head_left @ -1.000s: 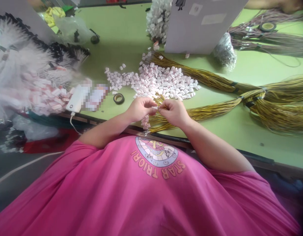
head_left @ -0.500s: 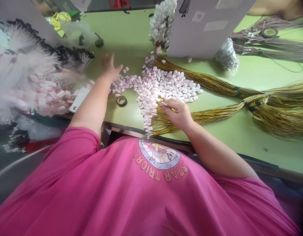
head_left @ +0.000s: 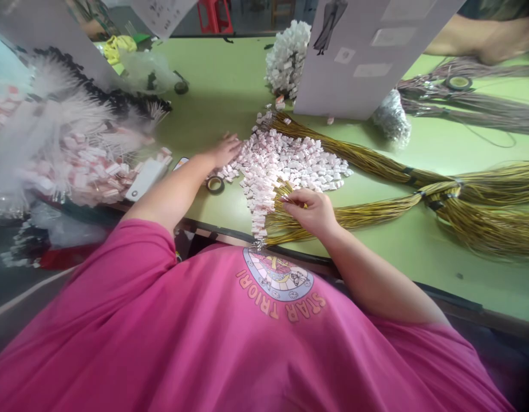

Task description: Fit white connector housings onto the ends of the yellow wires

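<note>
across the middle of the green table (head_left: 221,74), the left hand (head_left: 227,151) lies palm down with fingers stretched apart at the left end of the white connector pile (head_left: 294,154), seemingly to keep the loose pieces gathered; whether one sits under the fingers, i cannot tell. to its right and nearer, the right hand (head_left: 312,213) pinches narrowly on a few ends of the near wire bundle (head_left: 376,212), probably to keep those tips apart from the rest. the bundle runs off to the right, its tips pointing left at the pile, which puts wires and connectors side by side. the far wire bundle (head_left: 363,154) has a black band (head_left: 407,173) around it, likely to stop it spreading. just nearer than the left hand, a tape roll (head_left: 215,185) lies flat.
</note>
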Demonstrator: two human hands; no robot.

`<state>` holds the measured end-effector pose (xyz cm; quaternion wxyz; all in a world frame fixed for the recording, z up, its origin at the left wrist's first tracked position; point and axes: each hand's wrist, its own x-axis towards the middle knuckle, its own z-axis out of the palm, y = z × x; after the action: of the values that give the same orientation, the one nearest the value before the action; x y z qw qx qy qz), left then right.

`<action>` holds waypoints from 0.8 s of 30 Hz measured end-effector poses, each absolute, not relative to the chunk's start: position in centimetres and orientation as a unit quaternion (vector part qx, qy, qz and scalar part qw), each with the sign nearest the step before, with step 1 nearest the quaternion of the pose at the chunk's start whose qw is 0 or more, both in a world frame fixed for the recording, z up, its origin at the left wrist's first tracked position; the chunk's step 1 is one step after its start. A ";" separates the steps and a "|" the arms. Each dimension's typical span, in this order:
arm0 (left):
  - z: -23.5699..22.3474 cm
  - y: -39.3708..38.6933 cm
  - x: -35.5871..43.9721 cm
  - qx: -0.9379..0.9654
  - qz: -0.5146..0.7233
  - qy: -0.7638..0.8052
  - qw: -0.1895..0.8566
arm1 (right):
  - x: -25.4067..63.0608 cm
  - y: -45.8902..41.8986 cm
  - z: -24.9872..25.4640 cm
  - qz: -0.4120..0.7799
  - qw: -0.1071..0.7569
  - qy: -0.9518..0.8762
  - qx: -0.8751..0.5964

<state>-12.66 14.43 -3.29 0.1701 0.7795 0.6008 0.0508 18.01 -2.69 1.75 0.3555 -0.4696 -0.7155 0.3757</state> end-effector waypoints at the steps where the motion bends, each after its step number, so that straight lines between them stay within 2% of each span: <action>1: -3.2 13.8 -12.4 0.781 0.047 0.597 0.177 | 18.0 -2.7 1.9 0.394 0.349 -0.707 -0.472; 7: -0.6 9.0 -11.7 0.758 -0.022 0.613 0.221 | 18.2 -2.8 2.8 0.468 0.296 -0.694 -0.460; 13: 1.0 4.3 -10.6 0.784 0.086 0.609 0.086 | 17.9 -2.8 2.4 0.509 0.286 -0.662 -0.470; 18: 0.5 3.8 -9.2 0.835 -0.005 0.543 0.082 | 17.9 -2.8 2.3 0.513 0.291 -0.656 -0.471; 24: -0.2 4.8 -9.5 0.837 -0.064 0.538 0.076 | 17.7 -2.8 2.5 0.494 0.295 -0.659 -0.485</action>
<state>-9.55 4.78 -0.19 0.0759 0.8370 0.5381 -0.0643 17.71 -2.81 2.54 0.2955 -0.4846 -0.6589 0.4936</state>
